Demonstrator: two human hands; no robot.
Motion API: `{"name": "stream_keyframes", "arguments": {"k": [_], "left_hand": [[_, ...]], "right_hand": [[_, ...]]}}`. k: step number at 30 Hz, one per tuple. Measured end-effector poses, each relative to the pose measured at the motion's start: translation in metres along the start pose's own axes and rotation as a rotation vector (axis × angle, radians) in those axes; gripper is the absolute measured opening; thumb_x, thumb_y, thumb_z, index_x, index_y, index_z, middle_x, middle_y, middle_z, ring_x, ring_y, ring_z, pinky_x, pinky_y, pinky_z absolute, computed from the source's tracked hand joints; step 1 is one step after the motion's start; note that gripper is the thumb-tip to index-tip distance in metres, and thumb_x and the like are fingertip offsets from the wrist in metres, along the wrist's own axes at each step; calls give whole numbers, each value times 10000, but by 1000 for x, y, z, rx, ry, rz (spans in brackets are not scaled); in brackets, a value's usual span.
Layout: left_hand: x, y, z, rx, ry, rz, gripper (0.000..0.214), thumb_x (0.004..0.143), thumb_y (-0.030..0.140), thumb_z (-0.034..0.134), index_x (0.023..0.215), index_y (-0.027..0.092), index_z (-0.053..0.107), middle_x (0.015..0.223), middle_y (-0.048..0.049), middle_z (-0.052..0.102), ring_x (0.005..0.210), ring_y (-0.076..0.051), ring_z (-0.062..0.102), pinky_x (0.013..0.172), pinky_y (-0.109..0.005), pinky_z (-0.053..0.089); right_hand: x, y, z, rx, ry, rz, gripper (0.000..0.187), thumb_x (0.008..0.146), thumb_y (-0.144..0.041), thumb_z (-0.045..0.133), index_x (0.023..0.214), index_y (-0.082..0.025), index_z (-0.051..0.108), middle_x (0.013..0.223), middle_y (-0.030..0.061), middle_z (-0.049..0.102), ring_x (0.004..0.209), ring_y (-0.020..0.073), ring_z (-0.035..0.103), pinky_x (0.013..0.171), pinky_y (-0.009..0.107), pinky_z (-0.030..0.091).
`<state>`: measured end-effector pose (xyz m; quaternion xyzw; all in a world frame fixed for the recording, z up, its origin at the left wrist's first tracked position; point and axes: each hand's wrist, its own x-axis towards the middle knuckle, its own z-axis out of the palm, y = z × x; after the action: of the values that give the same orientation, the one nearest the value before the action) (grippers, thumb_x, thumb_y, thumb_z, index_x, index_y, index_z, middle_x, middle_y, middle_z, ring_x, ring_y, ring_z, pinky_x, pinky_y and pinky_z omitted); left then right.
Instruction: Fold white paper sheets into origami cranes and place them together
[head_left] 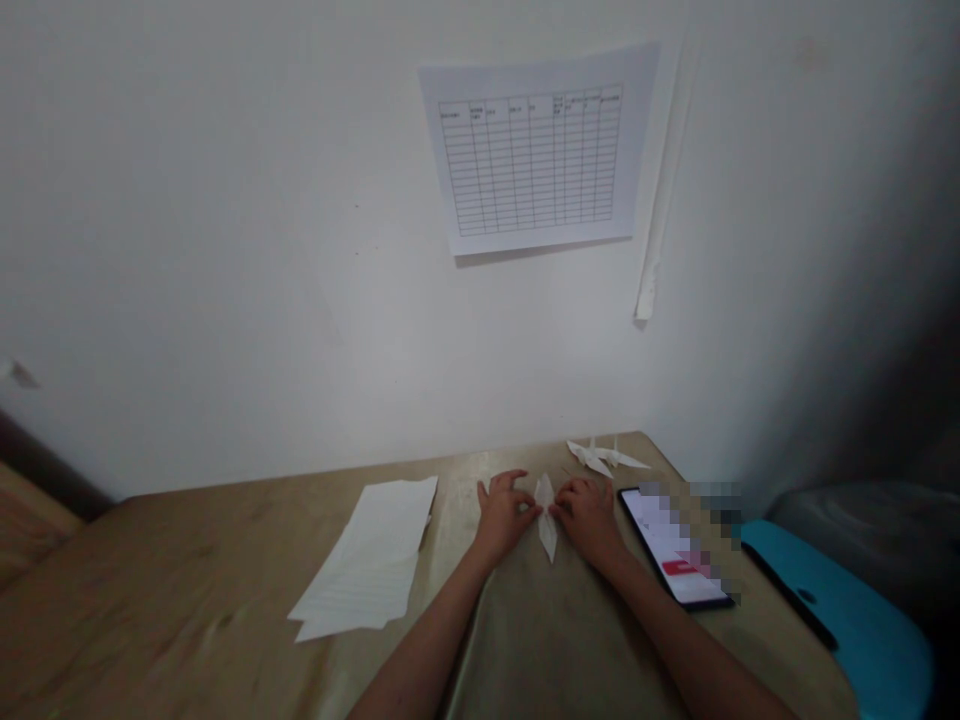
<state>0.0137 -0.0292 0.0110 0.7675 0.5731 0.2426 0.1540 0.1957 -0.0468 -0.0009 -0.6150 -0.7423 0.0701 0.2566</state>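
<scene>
A small white folded paper piece point(547, 530), shaped like a long diamond, lies on the brown table point(187, 570) near the wall. My left hand point(504, 512) pinches its left edge with curled fingers. On the other side, my right hand point(587, 512) pinches its right edge the same way. Both forearms reach in from the bottom of the view.
A stack of white paper sheets point(371, 565) lies to the left of my hands. Folded white paper figures point(602, 457) sit at the table's back right corner. A phone point(675, 548) with a lit screen lies at the right edge. A blue seat point(847, 620) stands beyond it. A printed table sheet point(534, 150) hangs on the wall.
</scene>
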Motion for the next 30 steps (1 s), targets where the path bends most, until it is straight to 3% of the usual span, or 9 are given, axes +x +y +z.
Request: {"name": "stream_keyframes", "arguments": {"k": [13,19,24,30], "left_hand": [[3,-2,6,-9,14,-103,62,760,307,817,746,262,778,1496,-24,529,1419,-330,391,1195,-689,103],[2,-4,6,-14,50,-87,132,748,330,828,873,310,791,1516,-9,509,1401,-327,418,1196,-682,118],[5,-6,2,14,7,-49,63,746,376,823,772,322,805,1559,41,481,1414,-347,399,1198,-685,122],[6,-8,0,13,-4,-45,63,777,389,800,801,331,806,1574,37,459,1434,-334,379,1193,-692,115]], "right_hand": [[2,-7,4,-127,9,-3,144,910,-286,626,955,-207,736,1167,119,680,1263,321,462,1154,676,98],[3,-7,4,-99,-3,19,123,906,-260,627,934,-218,739,1173,107,678,1284,325,458,1151,703,79],[2,-6,4,-68,6,33,124,904,-266,634,905,-231,753,1174,96,679,1294,338,449,1149,718,50],[1,-4,4,-16,18,56,187,935,-249,574,917,-235,759,1146,95,695,1258,331,473,1141,715,102]]}}
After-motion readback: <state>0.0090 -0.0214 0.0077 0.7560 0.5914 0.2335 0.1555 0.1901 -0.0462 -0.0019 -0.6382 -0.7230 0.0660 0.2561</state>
